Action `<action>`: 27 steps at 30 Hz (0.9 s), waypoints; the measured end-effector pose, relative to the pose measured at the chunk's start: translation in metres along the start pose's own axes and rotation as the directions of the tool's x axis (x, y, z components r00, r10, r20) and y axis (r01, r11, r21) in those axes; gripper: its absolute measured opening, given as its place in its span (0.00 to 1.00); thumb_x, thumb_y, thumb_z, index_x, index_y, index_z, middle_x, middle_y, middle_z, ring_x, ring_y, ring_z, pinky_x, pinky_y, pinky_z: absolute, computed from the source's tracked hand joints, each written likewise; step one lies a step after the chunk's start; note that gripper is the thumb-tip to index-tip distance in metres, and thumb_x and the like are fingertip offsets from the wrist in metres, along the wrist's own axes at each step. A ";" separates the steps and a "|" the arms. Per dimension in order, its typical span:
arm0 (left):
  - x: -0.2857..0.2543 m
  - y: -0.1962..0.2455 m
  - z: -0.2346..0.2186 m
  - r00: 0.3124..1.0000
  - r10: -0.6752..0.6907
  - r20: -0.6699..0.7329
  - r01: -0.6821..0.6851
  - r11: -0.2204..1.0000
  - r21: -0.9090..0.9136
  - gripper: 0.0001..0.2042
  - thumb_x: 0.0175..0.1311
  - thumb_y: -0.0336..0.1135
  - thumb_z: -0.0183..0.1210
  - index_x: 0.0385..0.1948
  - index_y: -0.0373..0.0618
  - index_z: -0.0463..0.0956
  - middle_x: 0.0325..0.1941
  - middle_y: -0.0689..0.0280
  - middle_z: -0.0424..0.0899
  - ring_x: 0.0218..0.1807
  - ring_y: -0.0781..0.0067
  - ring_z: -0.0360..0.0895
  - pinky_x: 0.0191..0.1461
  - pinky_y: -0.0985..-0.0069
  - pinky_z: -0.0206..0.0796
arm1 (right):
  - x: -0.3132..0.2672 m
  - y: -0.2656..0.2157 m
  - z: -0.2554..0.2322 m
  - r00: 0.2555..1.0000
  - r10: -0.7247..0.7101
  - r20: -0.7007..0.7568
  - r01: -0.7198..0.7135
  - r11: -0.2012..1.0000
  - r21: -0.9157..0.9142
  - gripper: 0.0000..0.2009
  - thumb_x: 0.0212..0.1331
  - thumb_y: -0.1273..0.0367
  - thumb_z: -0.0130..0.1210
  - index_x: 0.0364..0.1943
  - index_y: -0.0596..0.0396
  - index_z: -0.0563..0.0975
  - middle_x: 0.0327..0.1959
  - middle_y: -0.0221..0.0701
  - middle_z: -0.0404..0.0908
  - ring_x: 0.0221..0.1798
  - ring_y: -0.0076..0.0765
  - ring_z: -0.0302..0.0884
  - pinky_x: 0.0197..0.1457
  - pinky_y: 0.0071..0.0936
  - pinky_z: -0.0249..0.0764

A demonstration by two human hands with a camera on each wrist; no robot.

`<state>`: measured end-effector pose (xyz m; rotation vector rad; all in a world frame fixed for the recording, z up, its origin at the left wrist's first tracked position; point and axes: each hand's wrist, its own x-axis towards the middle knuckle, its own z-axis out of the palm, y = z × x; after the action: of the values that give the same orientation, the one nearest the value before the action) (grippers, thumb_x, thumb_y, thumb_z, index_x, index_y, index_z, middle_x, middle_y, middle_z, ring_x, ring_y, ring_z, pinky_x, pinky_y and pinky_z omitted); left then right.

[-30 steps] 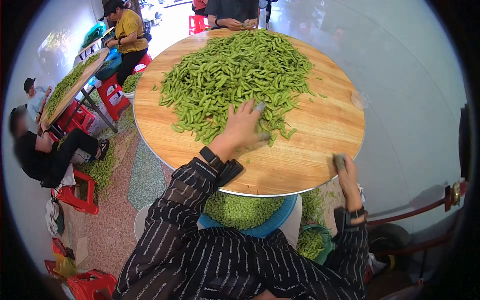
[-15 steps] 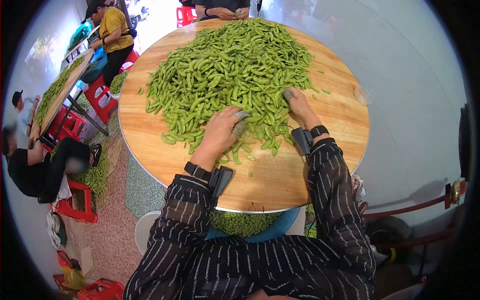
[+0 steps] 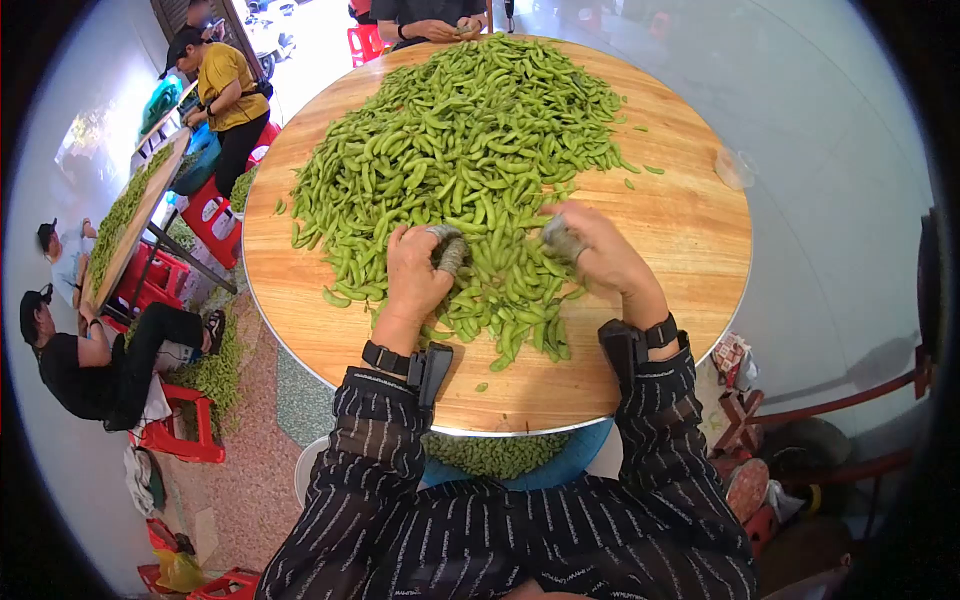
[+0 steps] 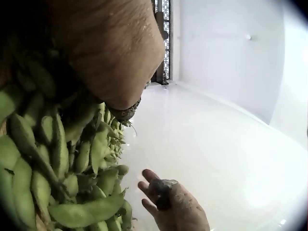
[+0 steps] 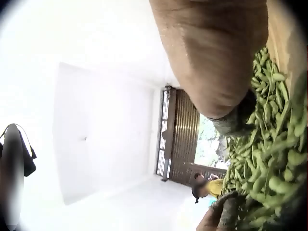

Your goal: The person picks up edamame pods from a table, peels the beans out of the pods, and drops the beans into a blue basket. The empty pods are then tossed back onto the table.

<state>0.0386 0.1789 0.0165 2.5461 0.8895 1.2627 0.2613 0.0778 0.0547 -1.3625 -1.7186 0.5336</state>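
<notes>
Green pods (image 3: pixel 440 150) lie heaped across a round wooden table (image 3: pixel 690 240). My left hand (image 3: pixel 412 280) rests on the heap's near left side, fingers loosely bent, grey wrapping on its thumb and a finger; no held pod can be seen. At the near right edge of the heap, my right hand (image 3: pixel 605 255) hovers with its wrapped thumb towards the pods. In the left wrist view, the right hand (image 4: pixel 180 209) shows spread fingers with nothing between them. The left hand (image 5: pixel 220 214) appears low in the right wrist view, beside the pods (image 5: pixel 264 168).
Below the table's near edge sits a blue basin (image 3: pixel 575 450) of shelled beans (image 3: pixel 490 452). A person (image 3: pixel 430 25) works across the table; others sit or stand around a second table (image 3: pixel 150 195) at left. A clear item (image 3: pixel 733 168) lies by the right edge.
My right hand has come from the table's near right edge onto the heap's side, then slightly nearer me. The left hand has shifted left, and pods have spread towards the near edge.
</notes>
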 end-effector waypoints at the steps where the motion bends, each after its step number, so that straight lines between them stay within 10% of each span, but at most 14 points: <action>1: 0.001 0.002 -0.001 0.998 -0.055 0.000 0.055 0.998 -0.034 0.10 0.42 0.30 0.56 0.30 0.42 0.74 0.30 0.59 0.76 0.38 0.60 0.70 0.54 0.61 0.52 | -0.002 0.000 -0.003 0.989 0.010 -0.150 0.005 0.996 0.094 0.07 0.54 0.70 0.46 0.34 0.59 0.71 0.32 0.38 0.75 0.38 0.38 0.71 0.38 0.31 0.66; 7: 0.011 0.012 -0.008 0.990 -0.031 -0.136 0.034 0.999 0.019 0.11 0.43 0.25 0.53 0.32 0.42 0.74 0.33 0.57 0.75 0.39 0.56 0.69 0.45 0.66 0.60 | -0.001 0.024 0.014 0.911 0.199 -0.361 -0.061 0.931 0.359 0.08 0.51 0.75 0.45 0.36 0.61 0.71 0.24 0.29 0.71 0.26 0.25 0.64 0.31 0.23 0.63; 11: 0.032 0.022 -0.013 0.998 0.062 0.019 -0.063 0.996 0.068 0.13 0.41 0.20 0.50 0.33 0.39 0.73 0.34 0.54 0.75 0.38 0.53 0.69 0.44 0.66 0.61 | -0.005 0.018 0.029 0.962 0.160 -0.223 -0.080 0.941 0.328 0.10 0.47 0.79 0.41 0.35 0.62 0.70 0.21 0.30 0.69 0.24 0.24 0.61 0.29 0.22 0.62; 13: 0.037 0.013 -0.010 0.917 -0.085 0.390 -0.026 0.962 0.273 0.14 0.38 0.18 0.49 0.31 0.37 0.73 0.32 0.52 0.75 0.38 0.52 0.70 0.42 0.64 0.62 | -0.006 0.018 0.030 0.964 0.154 -0.218 -0.076 0.941 0.330 0.10 0.46 0.79 0.41 0.35 0.62 0.70 0.21 0.30 0.69 0.24 0.24 0.61 0.30 0.22 0.62; 19: 0.043 0.005 -0.006 0.930 0.016 0.367 -0.147 0.932 0.330 0.09 0.38 0.21 0.49 0.26 0.38 0.72 0.23 0.55 0.72 0.34 0.53 0.70 0.37 0.63 0.62 | -0.005 0.013 0.033 0.971 0.174 -0.167 -0.091 0.906 0.414 0.09 0.54 0.77 0.42 0.37 0.60 0.72 0.23 0.21 0.68 0.21 0.14 0.59 0.23 0.13 0.56; 21: 0.042 0.016 -0.014 0.977 0.170 0.130 -0.209 0.887 0.412 0.11 0.39 0.21 0.50 0.29 0.38 0.72 0.22 0.56 0.72 0.31 0.53 0.70 0.34 0.64 0.62 | -0.007 0.009 0.031 0.974 0.155 -0.165 -0.084 0.923 0.375 0.09 0.54 0.77 0.42 0.38 0.60 0.72 0.23 0.21 0.69 0.21 0.14 0.59 0.23 0.13 0.57; 23: 0.039 0.030 -0.019 0.984 0.164 0.068 -0.177 0.903 0.391 0.10 0.45 0.23 0.49 0.33 0.38 0.70 0.24 0.56 0.73 0.30 0.53 0.71 0.33 0.64 0.62 | -0.007 0.008 0.034 0.978 0.202 -0.055 -0.134 0.807 0.575 0.10 0.54 0.76 0.42 0.39 0.61 0.71 0.24 0.22 0.70 0.21 0.14 0.60 0.23 0.11 0.57; 25: 0.031 0.048 -0.017 0.985 -0.146 0.093 0.159 0.975 -0.155 0.08 0.53 0.27 0.48 0.35 0.38 0.69 0.27 0.54 0.74 0.31 0.52 0.72 0.34 0.64 0.62 | -0.009 -0.012 0.030 0.971 0.237 -0.038 -0.158 0.749 0.644 0.10 0.52 0.77 0.43 0.38 0.62 0.72 0.24 0.23 0.70 0.24 0.16 0.62 0.25 0.14 0.60; 27: 0.022 0.058 -0.012 0.965 -0.185 0.185 0.231 0.937 -0.264 0.08 0.56 0.30 0.46 0.36 0.38 0.67 0.29 0.53 0.74 0.33 0.51 0.72 0.35 0.65 0.63 | -0.011 -0.021 0.028 0.960 0.276 0.045 -0.207 0.592 0.779 0.10 0.51 0.78 0.41 0.37 0.61 0.71 0.24 0.23 0.70 0.23 0.15 0.62 0.24 0.12 0.59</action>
<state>0.0651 0.1435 0.0610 2.2254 0.8499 1.0269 0.2264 0.0663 0.0514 -0.9297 -0.9916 1.2050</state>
